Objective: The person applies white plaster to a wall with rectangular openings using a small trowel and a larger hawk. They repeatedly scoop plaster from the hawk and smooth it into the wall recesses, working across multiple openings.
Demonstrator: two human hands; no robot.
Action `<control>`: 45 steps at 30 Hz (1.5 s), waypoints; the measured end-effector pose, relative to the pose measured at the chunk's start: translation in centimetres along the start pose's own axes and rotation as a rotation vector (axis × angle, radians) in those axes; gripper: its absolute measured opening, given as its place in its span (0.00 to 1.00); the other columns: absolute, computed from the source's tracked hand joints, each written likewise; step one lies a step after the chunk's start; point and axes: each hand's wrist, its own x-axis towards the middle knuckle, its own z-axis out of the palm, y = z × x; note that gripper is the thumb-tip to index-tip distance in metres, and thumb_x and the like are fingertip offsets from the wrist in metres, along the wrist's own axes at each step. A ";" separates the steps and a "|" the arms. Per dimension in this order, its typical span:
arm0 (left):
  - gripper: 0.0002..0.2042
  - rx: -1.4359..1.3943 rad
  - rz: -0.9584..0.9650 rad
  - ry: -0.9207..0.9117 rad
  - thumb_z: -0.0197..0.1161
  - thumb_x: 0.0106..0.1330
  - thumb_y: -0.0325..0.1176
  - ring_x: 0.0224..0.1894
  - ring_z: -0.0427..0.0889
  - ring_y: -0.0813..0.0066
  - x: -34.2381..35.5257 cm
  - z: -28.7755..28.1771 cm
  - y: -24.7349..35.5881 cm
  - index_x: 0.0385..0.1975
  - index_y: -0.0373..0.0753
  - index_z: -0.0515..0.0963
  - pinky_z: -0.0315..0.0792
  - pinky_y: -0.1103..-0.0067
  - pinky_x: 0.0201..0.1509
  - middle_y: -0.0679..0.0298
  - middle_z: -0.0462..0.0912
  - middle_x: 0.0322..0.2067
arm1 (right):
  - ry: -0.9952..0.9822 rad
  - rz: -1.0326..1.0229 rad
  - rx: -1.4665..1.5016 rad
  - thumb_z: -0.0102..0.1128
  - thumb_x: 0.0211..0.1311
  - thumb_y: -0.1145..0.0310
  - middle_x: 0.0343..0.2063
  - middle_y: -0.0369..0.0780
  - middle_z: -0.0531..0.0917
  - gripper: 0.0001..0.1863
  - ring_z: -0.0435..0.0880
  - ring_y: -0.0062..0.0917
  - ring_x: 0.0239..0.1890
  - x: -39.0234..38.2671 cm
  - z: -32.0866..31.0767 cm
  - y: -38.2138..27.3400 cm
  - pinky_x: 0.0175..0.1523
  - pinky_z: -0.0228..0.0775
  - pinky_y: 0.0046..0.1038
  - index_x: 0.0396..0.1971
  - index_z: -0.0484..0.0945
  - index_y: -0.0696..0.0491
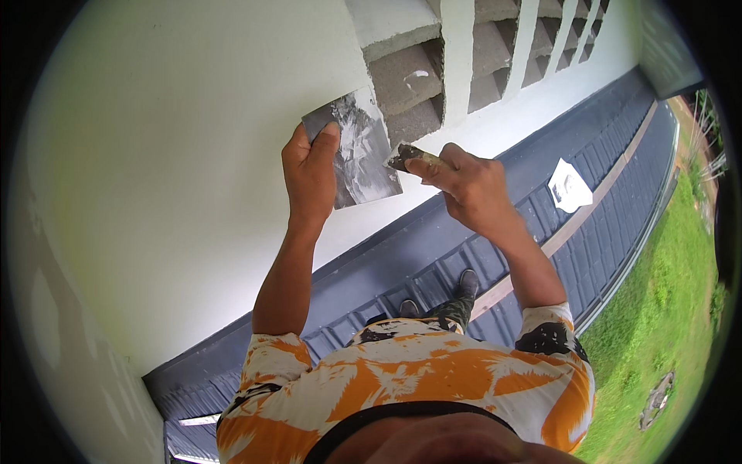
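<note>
My left hand [311, 174] is closed on the left edge of a dark, flat rectangular sheet [363, 147], thumb on its face. White paste is smeared over the sheet's middle and right side. In my right hand [475, 185] is a small putty knife [403, 158], gripped low with the thumb along it. Its blade end is coated with dark and pale residue and lies close to the sheet's right edge; whether it touches cannot be told. Just beyond both hands, the white wall [193, 155] has openings with rough grey block [406, 81] inside, one bearing a white smear.
Below the wall runs a dark ribbed tile roof [610, 201], where my shoes [467, 283] stand. A long wooden batten [572, 224] crosses it. A white piece with a grey patch [570, 185] lies on the tiles at right. Grass [649, 309] shows past the roof edge, far below.
</note>
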 end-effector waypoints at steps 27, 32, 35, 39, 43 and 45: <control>0.14 0.739 1.138 0.056 0.62 0.68 0.33 0.27 0.74 0.79 20.6 -4.9 15.1 0.31 0.26 0.72 0.71 0.82 0.31 0.62 0.78 0.27 | 0.239 0.509 0.590 0.54 0.63 0.67 0.24 0.44 0.84 0.11 0.83 0.41 0.27 8.9 10.6 7.6 0.33 0.74 0.43 0.38 0.86 0.46; 0.18 0.702 1.202 0.095 0.64 0.68 0.37 0.23 0.67 0.80 20.2 -3.0 15.0 0.26 0.27 0.69 0.66 0.83 0.26 0.65 0.71 0.20 | 0.303 0.516 0.764 0.53 0.64 0.65 0.27 0.40 0.86 0.13 0.84 0.36 0.27 10.2 11.9 9.6 0.33 0.75 0.38 0.42 0.86 0.46; 0.21 0.835 1.225 0.190 0.65 0.68 0.40 0.24 0.67 0.80 20.4 -4.5 15.4 0.25 0.28 0.67 0.67 0.82 0.28 0.65 0.71 0.20 | 0.292 0.464 0.853 0.54 0.65 0.66 0.31 0.41 0.87 0.13 0.85 0.33 0.31 9.6 11.6 9.7 0.38 0.75 0.34 0.45 0.85 0.49; 0.20 0.819 1.227 0.186 0.64 0.69 0.41 0.28 0.73 0.76 21.1 -5.2 15.7 0.29 0.25 0.71 0.73 0.79 0.35 0.60 0.78 0.25 | 0.159 0.638 0.975 0.54 0.64 0.66 0.36 0.40 0.87 0.14 0.85 0.32 0.38 9.2 10.0 10.4 0.46 0.75 0.33 0.46 0.85 0.50; 0.19 0.889 1.259 0.249 0.63 0.68 0.40 0.30 0.75 0.74 21.5 -5.7 16.9 0.31 0.23 0.73 0.75 0.77 0.37 0.57 0.79 0.29 | 0.305 0.429 0.915 0.52 0.63 0.66 0.35 0.39 0.88 0.16 0.86 0.32 0.39 11.0 11.3 9.6 0.46 0.76 0.34 0.46 0.85 0.48; 0.20 0.914 1.244 0.285 0.62 0.69 0.40 0.28 0.74 0.74 20.8 -5.0 16.5 0.28 0.24 0.71 0.75 0.78 0.33 0.58 0.78 0.27 | 0.248 0.406 0.885 0.52 0.63 0.66 0.35 0.40 0.87 0.16 0.85 0.33 0.40 9.6 11.0 9.4 0.47 0.76 0.35 0.46 0.85 0.48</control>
